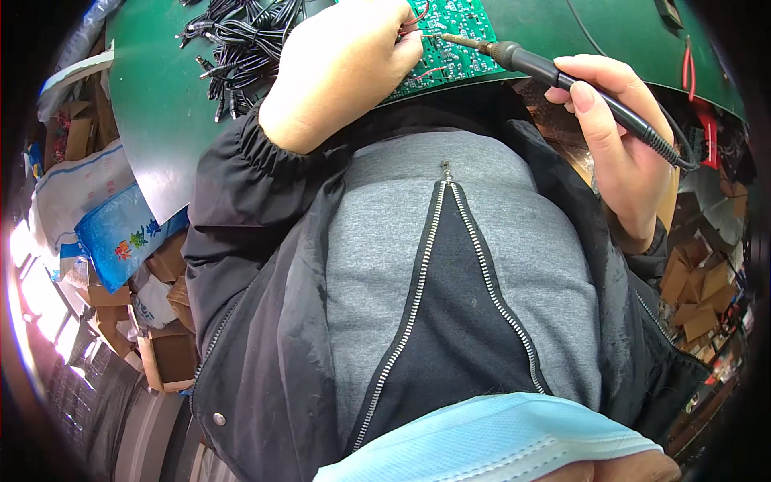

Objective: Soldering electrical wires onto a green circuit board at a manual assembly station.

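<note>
My right hand [614,132] grips a black soldering iron [554,74] by its handle. The iron's brownish tip points left and meets, or comes very close to, a green circuit board [462,22] at the table's near edge. Over the board's left part is my left hand [353,60], its thumb and finger pinched on a thin red wire [419,14] near the iron's tip. Small components and solder points cover the board, and its upper edge runs out of the picture.
Bundled black cables with plugs [241,48] lie left of my left hand on the green table [148,120]. Red-handled pliers [707,132] are at the right edge. Cardboard boxes [173,357] and a blue-and-white bag [120,229] sit on the left, more boxes [699,285] on the right.
</note>
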The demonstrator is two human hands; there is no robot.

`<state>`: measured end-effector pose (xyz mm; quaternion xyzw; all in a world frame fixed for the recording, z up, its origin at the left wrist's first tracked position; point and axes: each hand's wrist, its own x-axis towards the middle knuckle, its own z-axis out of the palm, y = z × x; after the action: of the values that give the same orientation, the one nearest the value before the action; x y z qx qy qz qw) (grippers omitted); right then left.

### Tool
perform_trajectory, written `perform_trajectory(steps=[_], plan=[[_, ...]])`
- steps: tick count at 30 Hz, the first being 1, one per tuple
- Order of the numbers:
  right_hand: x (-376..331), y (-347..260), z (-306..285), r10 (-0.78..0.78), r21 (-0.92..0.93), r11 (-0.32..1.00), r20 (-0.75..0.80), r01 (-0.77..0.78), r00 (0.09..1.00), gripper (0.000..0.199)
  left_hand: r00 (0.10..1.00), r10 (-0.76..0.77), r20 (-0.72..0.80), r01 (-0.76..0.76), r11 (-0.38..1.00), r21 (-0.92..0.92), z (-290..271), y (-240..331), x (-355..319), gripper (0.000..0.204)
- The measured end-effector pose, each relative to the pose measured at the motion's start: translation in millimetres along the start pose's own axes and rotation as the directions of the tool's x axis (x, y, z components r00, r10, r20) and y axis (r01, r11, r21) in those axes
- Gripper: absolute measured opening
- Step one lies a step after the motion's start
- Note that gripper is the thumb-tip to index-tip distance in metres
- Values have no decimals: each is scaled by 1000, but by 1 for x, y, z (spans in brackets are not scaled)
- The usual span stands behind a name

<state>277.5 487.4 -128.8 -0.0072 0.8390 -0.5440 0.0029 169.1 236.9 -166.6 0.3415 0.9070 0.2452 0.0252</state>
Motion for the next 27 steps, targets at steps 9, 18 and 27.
perform_trajectory(steps=[9, 18, 27], plan=[[2, -9, 0, 50, -38, 998, 26, -49, 998, 22, 1000, 18, -10, -18, 1000, 3, 1, -2, -1, 15], [4, -9, 3, -74, -82, 994, 47, 77, 996, 21, 999, 23, -21, -23, 1000, 17, 1, -4, -3, 14], [-4, -5, -3, -32, -58, 998, -73, 28, 997, 22, 999, 35, -14, -34, 999, 36, 0, -2, -2, 14]])
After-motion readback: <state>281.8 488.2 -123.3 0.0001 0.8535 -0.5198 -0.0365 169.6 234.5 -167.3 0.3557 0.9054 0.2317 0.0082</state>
